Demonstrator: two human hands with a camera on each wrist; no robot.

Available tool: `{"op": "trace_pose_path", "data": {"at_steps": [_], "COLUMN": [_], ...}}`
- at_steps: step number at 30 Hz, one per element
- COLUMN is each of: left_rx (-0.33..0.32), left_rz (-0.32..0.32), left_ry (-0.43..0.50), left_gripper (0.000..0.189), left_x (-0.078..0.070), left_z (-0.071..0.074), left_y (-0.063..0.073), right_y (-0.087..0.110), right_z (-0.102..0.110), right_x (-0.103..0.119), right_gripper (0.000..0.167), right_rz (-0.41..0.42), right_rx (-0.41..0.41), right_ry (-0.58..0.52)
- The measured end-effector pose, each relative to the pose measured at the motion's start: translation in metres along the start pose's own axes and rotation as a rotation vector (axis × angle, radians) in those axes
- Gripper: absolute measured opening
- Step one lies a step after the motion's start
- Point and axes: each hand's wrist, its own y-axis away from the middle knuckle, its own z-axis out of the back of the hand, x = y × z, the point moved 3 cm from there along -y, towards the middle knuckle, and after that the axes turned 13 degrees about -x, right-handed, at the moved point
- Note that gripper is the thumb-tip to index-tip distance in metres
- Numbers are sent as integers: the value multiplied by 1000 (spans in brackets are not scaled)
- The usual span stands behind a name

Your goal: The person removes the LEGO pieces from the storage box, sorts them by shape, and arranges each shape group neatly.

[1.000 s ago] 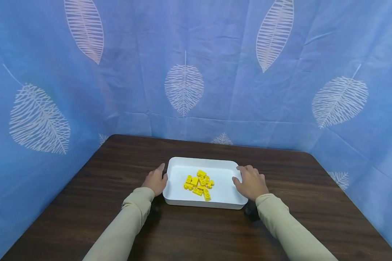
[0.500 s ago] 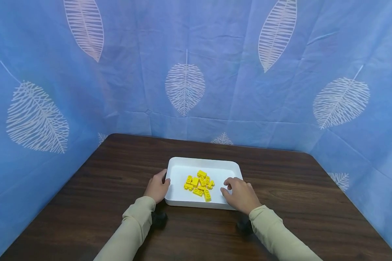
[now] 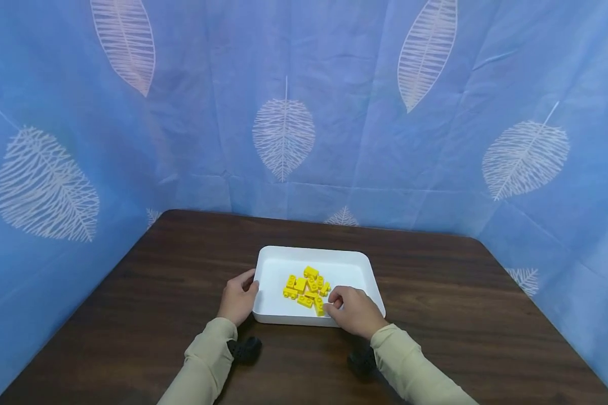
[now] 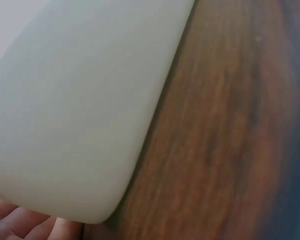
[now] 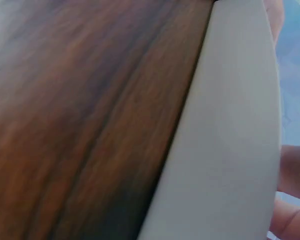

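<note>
Several yellow toy bricks lie in a loose heap in a shallow white tray. My right hand reaches over the tray's front right part, fingers bent and thumb apart from the index finger. Its thumb tip is right beside an upright-angled yellow brick at the heap's front. At the tray's left side, my left hand rests with thumb and index finger at the rim. In the left wrist view, fingers show past the tray's corner. The right wrist view shows fingers beyond the tray wall.
The tray stands on a dark brown wood-grain table. A blue curtain with white leaf prints hangs behind and at both sides. Black wrist devices sit under both wrists.
My right hand has moved left from the tray's right rim to the bricks, its fingers bending more. My left hand has shifted slightly down along the left side. The bricks keep their arrangement.
</note>
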Motion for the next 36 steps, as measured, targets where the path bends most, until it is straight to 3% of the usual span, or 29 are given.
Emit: {"op": "trace_pose_path", "data": {"at_steps": [11,22,31,36], "left_rx": [-8,-14,-38,-36], "left_rz": [-11,-22,-22,-28], "left_ry": [-3,-16,-9,-11], "left_gripper": [41,40,38,37], "left_x": [0,-1,-2,-2], "left_z": [0,3,1,1], "left_y": [-4,-3,-4,-6], "right_y": [-13,-18,-15,4], "right_z": [-10,-14,2,14], "right_x": [10,13,24,41], "right_gripper": [22,17,15,17], "right_rz": [-38,-50,39,226], "right_rx": [96,137,92,165], "right_ry": [0,23,-63,-134]}}
